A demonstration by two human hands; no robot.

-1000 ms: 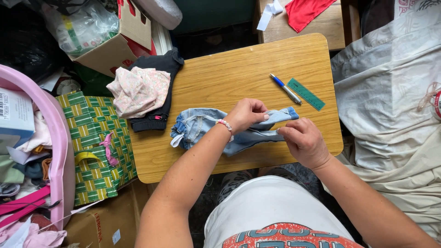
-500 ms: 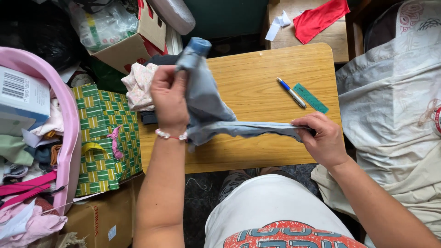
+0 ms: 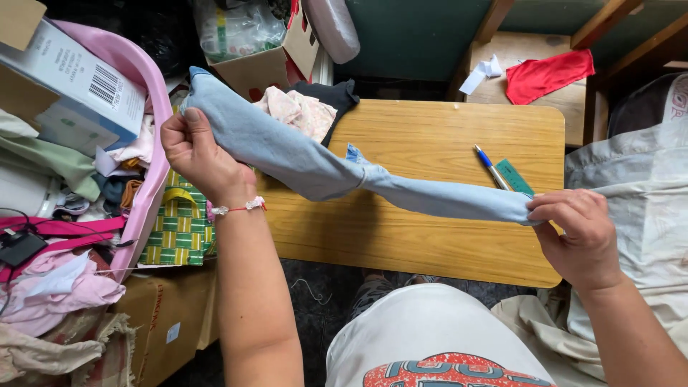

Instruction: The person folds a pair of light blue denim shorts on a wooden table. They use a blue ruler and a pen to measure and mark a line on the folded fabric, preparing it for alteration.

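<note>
My left hand (image 3: 201, 154) and right hand (image 3: 577, 233) each pinch an end of the pale blue denim piece (image 3: 337, 168), stretching it taut above the wooden table (image 3: 444, 129), straightening it.

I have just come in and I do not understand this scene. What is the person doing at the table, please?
A person is stretching a light blue denim cloth between both hands above a small wooden table. The left hand grips one end, raised over the table's left edge, and the right hand pinches the other end near the right edge. The cloth is twisted in the middle. A blue pen and a green ruler lie on the table, with folded clothes at its far left corner.
</note>
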